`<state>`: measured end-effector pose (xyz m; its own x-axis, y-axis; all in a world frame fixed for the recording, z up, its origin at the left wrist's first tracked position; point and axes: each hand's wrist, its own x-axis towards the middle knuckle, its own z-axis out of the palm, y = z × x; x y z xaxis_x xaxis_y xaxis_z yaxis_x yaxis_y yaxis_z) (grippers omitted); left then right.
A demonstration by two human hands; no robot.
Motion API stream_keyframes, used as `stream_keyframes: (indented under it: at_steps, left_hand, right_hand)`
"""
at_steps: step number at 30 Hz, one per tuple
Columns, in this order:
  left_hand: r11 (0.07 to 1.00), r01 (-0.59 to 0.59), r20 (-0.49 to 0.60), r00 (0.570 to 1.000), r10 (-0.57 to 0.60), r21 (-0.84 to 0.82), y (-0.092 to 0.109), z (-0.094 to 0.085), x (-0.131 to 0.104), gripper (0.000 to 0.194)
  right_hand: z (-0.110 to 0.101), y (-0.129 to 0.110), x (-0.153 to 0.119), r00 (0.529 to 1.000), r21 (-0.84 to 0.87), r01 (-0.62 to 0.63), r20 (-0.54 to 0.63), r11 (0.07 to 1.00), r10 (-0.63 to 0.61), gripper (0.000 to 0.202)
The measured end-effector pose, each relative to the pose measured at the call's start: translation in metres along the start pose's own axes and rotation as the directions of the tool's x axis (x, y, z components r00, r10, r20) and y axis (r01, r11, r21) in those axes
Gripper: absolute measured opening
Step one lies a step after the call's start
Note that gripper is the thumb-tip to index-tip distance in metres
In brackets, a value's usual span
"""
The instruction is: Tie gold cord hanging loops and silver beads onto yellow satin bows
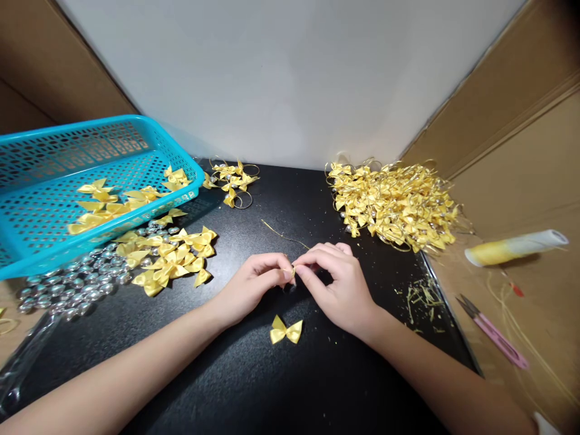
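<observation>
At the black board's centre, both hands pinching a thread
Left hand [265, 278] and right hand [338, 281] are meeting, fingertips clamping gold thread [285, 235], apparently for fine control.

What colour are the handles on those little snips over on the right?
The snips' handles are pink, seen best in the head view.

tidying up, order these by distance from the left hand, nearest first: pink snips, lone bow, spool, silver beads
Left hand, head view:
1. Lone bow, toward the body
2. Silver beads, left side
3. Pink snips and spool, right side, too close to call
</observation>
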<state>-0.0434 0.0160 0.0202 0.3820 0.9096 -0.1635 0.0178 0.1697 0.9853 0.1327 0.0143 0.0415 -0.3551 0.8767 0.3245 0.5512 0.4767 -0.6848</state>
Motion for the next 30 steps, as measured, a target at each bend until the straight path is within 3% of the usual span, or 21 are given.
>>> stream_keyframes:
  at_steps: [11, 21, 30]
  left_hand:
    - [0.998, 0.001, -0.022, 1.000, -0.002, -0.056, -0.0018, 0.0001, 0.0001, 0.017]
    - [0.999, -0.034, -0.072, 0.997, 0.031, -0.042, 0.0011, 0.0004, 0.0005, 0.016]
    - [0.998, -0.048, -0.036, 0.998, 0.047, -0.031, 0.0003, 0.0000, 0.0001, 0.017]
  right_hand:
    - [0.0034, -0.0010, -0.0028, 0.999, 0.034, -0.024, -0.048, 0.999, 0.026, 0.011]
    - [0.0062, -0.0019, -0.0050, 0.982, 0.031, 0.061, -0.180, 0.998, -0.054, 0.011]
    - [0.0081, -0.0006, -0.0041, 0.987, 0.155, 0.022, -0.164, 0.988, 0.004, 0.010]
